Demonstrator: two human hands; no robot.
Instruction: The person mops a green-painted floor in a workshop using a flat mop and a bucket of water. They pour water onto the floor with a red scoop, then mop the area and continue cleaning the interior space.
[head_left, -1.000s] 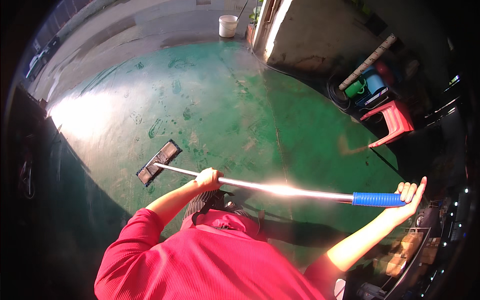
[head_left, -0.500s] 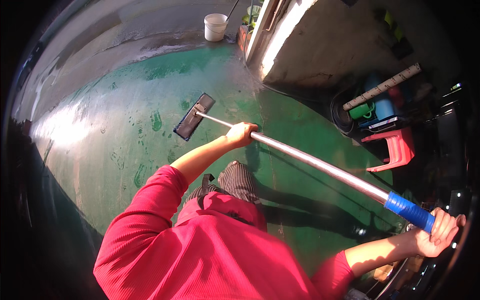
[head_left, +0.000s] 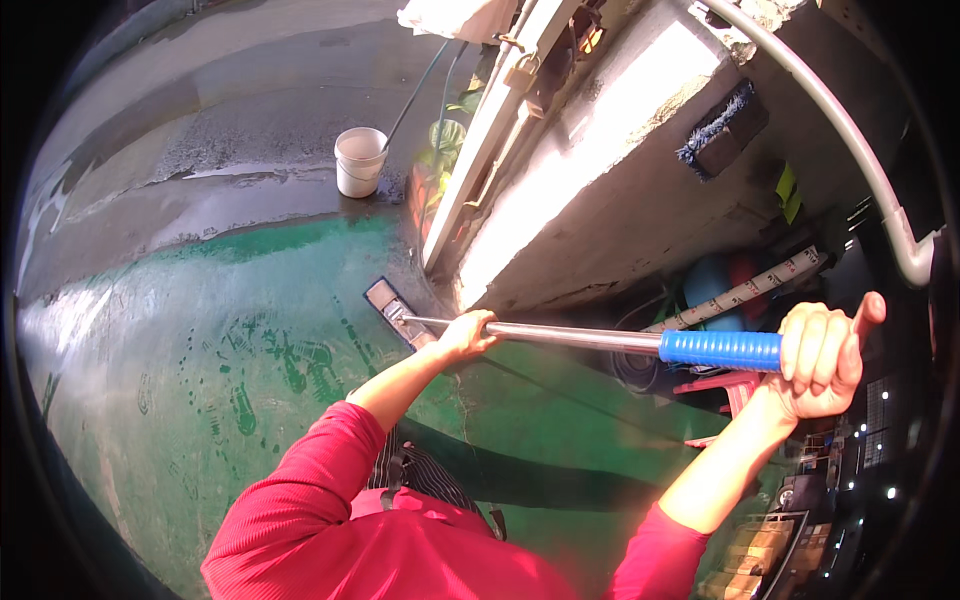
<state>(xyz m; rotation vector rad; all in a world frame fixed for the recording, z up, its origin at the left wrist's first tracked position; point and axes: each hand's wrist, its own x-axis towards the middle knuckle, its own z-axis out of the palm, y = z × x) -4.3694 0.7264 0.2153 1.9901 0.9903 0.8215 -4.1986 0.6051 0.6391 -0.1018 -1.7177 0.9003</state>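
A flat mop with a metal pole and a blue grip stretches across in front of me. My left hand is closed round the pole low down, not far from the head. Out at the right, my right hand wraps round the end of the blue grip, its thumb sticking up. The rectangular mop head lies on the green floor, close to the foot of the wall. Part of the head is hidden behind my left hand and forearm.
A white bucket with a stick leaning in it stands on wet grey ground beyond the green floor. A pale wall rises at right, with a blue-fringed mop head against it. Beneath are a red stool and a patterned tube.
The mop pole has swung from a steep slant to nearly level as my right hand rose. The view has turned, and the mop head now lies nearer the wall.
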